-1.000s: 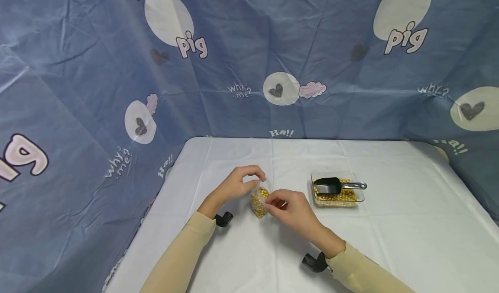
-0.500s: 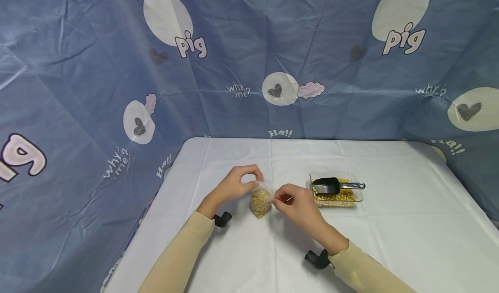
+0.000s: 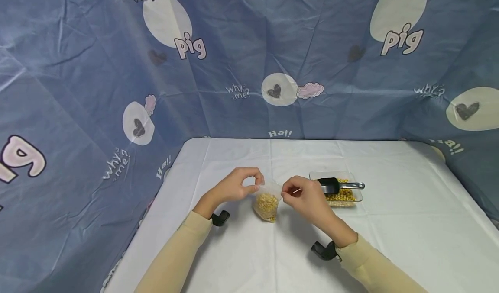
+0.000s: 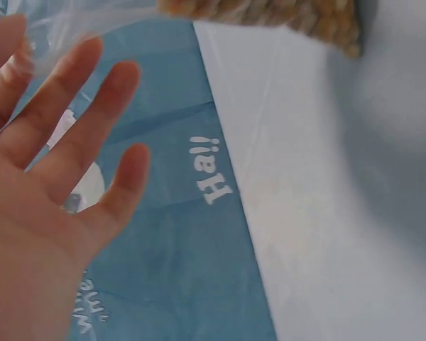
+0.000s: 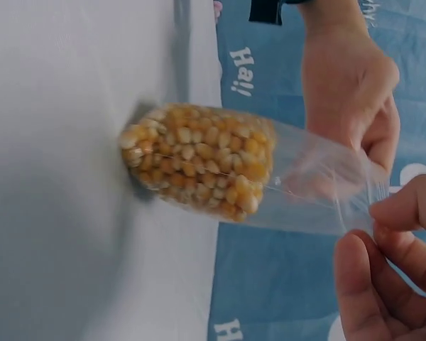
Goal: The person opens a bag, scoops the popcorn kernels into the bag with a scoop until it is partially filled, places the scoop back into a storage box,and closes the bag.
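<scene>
A clear plastic bag point(image 3: 267, 206) filled partly with yellow corn kernels point(image 5: 199, 160) hangs upright between the two hands, its lower end at or just over the white table. My left hand point(image 3: 236, 185) pinches one top corner of the bag between thumb and fingers; the other fingers are spread in the left wrist view. At the opposite top corner, my right hand point(image 3: 306, 195) pinches the edge with thumb and fingertips, seen close in the right wrist view. The bag's upper part is see-through and holds no kernels.
Right of the hands stands a clear rectangular container point(image 3: 356, 198) with more corn kernels. A black scoop point(image 3: 331, 185) with a shiny handle lies across it, partly hidden by the right hand. A blue printed cloth point(image 3: 234, 115) hangs behind the white table point(image 3: 401, 223).
My right hand has moved right and slightly up, gripping the bag's corner. The bag has turned its broad side toward the head view and spread wider. My left hand keeps its pinch.
</scene>
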Demonstrator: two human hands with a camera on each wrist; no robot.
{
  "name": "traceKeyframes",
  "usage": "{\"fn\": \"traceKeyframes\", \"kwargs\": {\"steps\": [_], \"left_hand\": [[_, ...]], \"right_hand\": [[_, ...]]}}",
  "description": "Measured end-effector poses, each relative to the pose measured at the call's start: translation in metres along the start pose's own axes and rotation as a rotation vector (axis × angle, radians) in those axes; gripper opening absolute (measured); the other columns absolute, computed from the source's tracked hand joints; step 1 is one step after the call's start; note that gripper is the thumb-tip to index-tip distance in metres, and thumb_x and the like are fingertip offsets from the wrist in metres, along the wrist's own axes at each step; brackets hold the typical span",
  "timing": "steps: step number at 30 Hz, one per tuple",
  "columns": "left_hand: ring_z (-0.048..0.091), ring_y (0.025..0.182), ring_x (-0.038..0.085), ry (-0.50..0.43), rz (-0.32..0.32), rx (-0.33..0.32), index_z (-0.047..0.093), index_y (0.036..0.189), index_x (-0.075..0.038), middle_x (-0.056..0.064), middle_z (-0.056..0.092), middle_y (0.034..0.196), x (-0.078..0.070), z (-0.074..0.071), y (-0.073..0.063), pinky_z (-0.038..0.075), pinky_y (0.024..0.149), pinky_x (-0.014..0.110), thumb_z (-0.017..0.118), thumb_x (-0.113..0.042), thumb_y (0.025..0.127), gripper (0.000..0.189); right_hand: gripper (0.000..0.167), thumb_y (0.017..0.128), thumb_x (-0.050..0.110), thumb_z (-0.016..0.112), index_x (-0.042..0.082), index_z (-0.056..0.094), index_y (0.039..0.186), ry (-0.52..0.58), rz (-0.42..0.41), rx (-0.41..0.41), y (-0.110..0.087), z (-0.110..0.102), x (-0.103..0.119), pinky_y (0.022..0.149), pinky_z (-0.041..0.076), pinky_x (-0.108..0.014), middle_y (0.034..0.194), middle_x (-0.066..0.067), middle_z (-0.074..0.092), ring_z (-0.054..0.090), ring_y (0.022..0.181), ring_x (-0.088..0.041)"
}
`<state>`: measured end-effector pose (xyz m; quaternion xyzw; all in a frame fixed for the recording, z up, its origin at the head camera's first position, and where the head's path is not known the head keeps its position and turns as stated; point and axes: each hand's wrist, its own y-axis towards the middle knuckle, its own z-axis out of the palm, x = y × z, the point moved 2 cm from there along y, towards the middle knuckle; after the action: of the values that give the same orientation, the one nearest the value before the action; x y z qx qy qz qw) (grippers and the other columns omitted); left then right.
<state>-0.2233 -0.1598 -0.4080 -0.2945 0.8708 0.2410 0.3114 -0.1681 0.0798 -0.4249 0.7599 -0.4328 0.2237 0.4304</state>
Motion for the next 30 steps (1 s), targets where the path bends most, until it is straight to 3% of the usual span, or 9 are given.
{"fn": "traceKeyframes", "kwargs": {"steps": [7,13,17,21,26,30], "left_hand": [[0.059,0.089,0.007,0.086,0.005,0.089,0.056,0.086,-0.021,-0.008,0.061,0.088,-0.017,0.000,0.001,0.050,0.083,0.033,0.065,-0.006,0.094,0.019],[0.053,0.074,0.009,0.095,0.034,0.081,0.055,0.082,-0.021,-0.009,0.053,0.077,-0.027,0.004,0.003,0.048,0.071,0.031,0.068,-0.005,0.092,0.023],[0.052,0.071,0.008,0.125,0.045,0.058,0.057,0.082,-0.023,-0.010,0.054,0.076,-0.028,0.008,0.004,0.047,0.067,0.029,0.073,-0.007,0.092,0.024],[0.054,0.071,0.007,0.154,0.037,0.016,0.060,0.082,-0.023,-0.011,0.055,0.077,-0.029,0.008,0.004,0.048,0.065,0.027,0.076,-0.009,0.090,0.023],[0.055,0.070,0.006,0.139,0.007,-0.009,0.063,0.082,-0.024,-0.012,0.057,0.078,-0.030,0.007,0.002,0.048,0.063,0.027,0.079,-0.012,0.088,0.021],[0.055,0.071,0.007,0.110,0.014,-0.009,0.065,0.083,-0.024,-0.012,0.057,0.080,-0.031,0.008,0.002,0.049,0.064,0.029,0.080,-0.012,0.088,0.020]], "right_hand": [[0.025,0.079,0.000,0.073,0.025,0.068,0.078,-0.010,-0.001,0.127,0.009,-0.014,0.001,0.061,0.055,-0.026,0.078,0.010,0.067,0.064,0.070,-0.005],[0.021,0.081,0.003,0.074,0.023,0.070,0.077,0.064,0.140,0.202,0.013,-0.024,-0.002,0.056,0.052,-0.031,0.075,0.009,0.068,0.063,0.066,-0.014],[0.015,0.083,0.005,0.076,0.019,0.071,0.079,0.180,0.226,0.202,0.014,-0.031,-0.007,0.059,0.053,-0.034,0.078,0.000,0.069,0.065,0.070,-0.022],[0.012,0.084,0.006,0.078,0.015,0.072,0.083,0.265,0.261,0.170,0.016,-0.038,-0.009,0.063,0.054,-0.036,0.081,-0.005,0.069,0.064,0.073,-0.027],[0.013,0.087,0.004,0.074,0.017,0.074,0.088,0.241,0.256,0.139,0.016,-0.041,-0.012,0.063,0.054,-0.033,0.083,-0.004,0.070,0.064,0.074,-0.025],[0.014,0.090,0.006,0.072,0.018,0.076,0.096,0.220,0.241,0.162,0.012,-0.039,-0.014,0.066,0.054,-0.035,0.088,-0.005,0.072,0.066,0.078,-0.023]]}}
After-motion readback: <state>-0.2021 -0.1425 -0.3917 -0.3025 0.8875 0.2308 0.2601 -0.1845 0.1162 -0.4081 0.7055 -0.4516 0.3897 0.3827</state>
